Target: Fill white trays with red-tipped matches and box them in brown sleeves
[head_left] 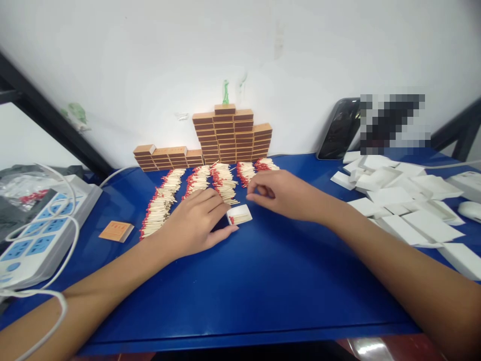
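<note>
A small white matchbox tray lies on the blue table with a few red-tipped matches in it. My left hand rests at its left end, thumb below and fingers above, closed on it. To the upper right of the tray is my right hand, its thumb and fingers curled into a pinch; whatever it may hold is too small to make out. Rows of loose matches with red heads run across the table just beyond my hands. One closed orange matchbox sits left of my left forearm.
Stacked matchboxes stand against the white wall. A pile of white trays is at the right, with a phone leaning behind it. On the left lie a power strip with white cables and a plastic bag of red-tipped pieces.
</note>
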Available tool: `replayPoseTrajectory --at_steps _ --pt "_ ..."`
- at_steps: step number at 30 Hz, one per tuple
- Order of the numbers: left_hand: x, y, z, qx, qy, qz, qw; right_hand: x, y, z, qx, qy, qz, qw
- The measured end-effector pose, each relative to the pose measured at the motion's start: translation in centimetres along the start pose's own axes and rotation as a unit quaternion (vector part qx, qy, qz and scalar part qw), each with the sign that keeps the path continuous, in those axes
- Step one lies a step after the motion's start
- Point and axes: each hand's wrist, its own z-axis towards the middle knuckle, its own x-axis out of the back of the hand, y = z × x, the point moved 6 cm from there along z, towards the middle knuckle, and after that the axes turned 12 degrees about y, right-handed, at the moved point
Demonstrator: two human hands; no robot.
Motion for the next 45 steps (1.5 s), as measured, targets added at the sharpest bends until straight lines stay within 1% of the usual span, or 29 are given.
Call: replayPoseTrajectory --at_steps 2,5,9,14,16,18,21,26,31,35,39,42,45 --pt "0.0 0.1 0.0 -0.004 0.001 -0.005 1.0 0.2 1.8 0.3 -0.011 0.026 -0.049 0.998" --pt "-0.1 0.1 -0.1 -0.004 0.002 -0.01 1.0 -0.5 3.9 0.5 -0.014 0.011 -0.066 0.998" --pt "-0.1 0.1 0.0 -0.006 0.001 -0.004 1.0 -1.2 4.9 0.5 0.01 0.011 -0.063 0.998" --pt "0.0 0.2 0.0 -0.008 0.004 -0.005 1.0 -1.5 5.1 0.5 0.017 0.034 -0.023 0.999" --pt "0.0 0.2 0.0 -0.009 0.004 -0.005 1.0 -1.5 5.0 0.6 0.023 0.034 -0.009 0.999" --pt "0.1 0.2 0.0 -0.011 0.004 -0.004 1.0 -1.3 4.8 0.6 0.026 0.034 -0.006 0.999" --pt "0.1 0.3 0.0 -0.014 0.002 -0.004 1.0 -1.0 4.8 0.6 0.011 0.036 -0.022 0.999" --pt "0.0 0.3 0.0 -0.012 -0.003 -0.003 1.0 -1.3 4.7 0.6 -0.014 0.021 -0.014 1.0" --pt "-0.1 0.2 0.0 -0.01 -0.004 -0.006 1.0 -1.8 3.6 0.7 0.006 0.006 0.023 1.0" --pt "-0.2 0.1 0.0 -0.006 -0.011 -0.003 1.0 -1.4 3.0 0.7 0.008 0.006 0.03 0.999" --pt "-0.2 0.2 0.0 -0.008 -0.011 -0.004 1.0 -0.9 3.2 0.6 -0.012 -0.006 0.007 1.0" --pt "0.0 0.3 0.0 -0.009 -0.007 -0.009 1.0 -0.8 3.5 0.4 -0.024 -0.026 0.004 0.999" --pt "0.0 0.3 0.1 -0.008 -0.009 -0.007 1.0 -0.8 3.8 0.3 -0.035 -0.03 0.003 0.999"
